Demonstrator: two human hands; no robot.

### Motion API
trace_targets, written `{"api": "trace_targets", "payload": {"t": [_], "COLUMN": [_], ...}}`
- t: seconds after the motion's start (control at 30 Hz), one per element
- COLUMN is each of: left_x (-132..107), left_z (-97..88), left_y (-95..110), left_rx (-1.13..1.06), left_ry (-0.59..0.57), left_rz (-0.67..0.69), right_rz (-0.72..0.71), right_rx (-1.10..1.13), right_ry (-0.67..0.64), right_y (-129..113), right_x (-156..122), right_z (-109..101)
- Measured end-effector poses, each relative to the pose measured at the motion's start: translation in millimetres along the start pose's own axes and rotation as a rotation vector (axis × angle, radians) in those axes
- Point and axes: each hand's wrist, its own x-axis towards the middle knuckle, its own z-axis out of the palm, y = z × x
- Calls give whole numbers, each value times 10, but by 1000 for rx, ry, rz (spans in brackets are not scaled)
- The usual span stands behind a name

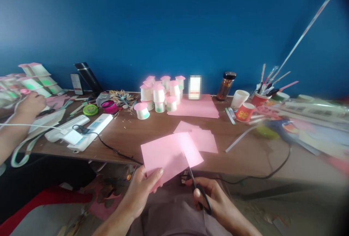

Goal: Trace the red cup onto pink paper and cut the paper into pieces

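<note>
A pink sheet of paper (163, 152) is pinched at its lower left corner by my left hand (143, 188), thumb on top. In my right hand (211, 196) is a pair of scissors with black handles (204, 198), fingers through the loops. The blades sit at a cut line running into the sheet's right part, where a strip (192, 148) is partly separated. Smaller pink paper pieces (205, 139) lie on the table just beyond the sheet. Farther back rests a stack of larger pink sheets (195, 108).
Small paper cups with pink tops (159, 93) are stacked near the blue wall. Power strips (91, 132) and a cable lie left. A bottle (226, 86), a red cup (245, 112) and a cup of pens (261, 99) stand right. Another person's hand (31, 105) works at far left.
</note>
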Motion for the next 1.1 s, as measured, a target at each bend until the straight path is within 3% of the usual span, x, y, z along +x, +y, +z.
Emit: {"api": "trace_targets", "payload": {"t": [0.13, 0.47, 0.73, 1.1], "left_x": [-9, -62, -13, 9], "left_z": [-5, 40, 47, 60], "left_y": [45, -4, -2, 11], "left_rx": [24, -80, -386, -326], "left_ry": [-19, -87, -145, -127], "left_rz": [12, -158, -276, -274], "right_rz": [18, -77, -54, -73], "right_rx": [20, -18, 0, 1], "right_ry": [-23, -56, -8, -7], "right_y": [-7, -38, -20, 19], "right_x": [-8, 12, 31, 42], "right_z": [-21, -55, -35, -48]}}
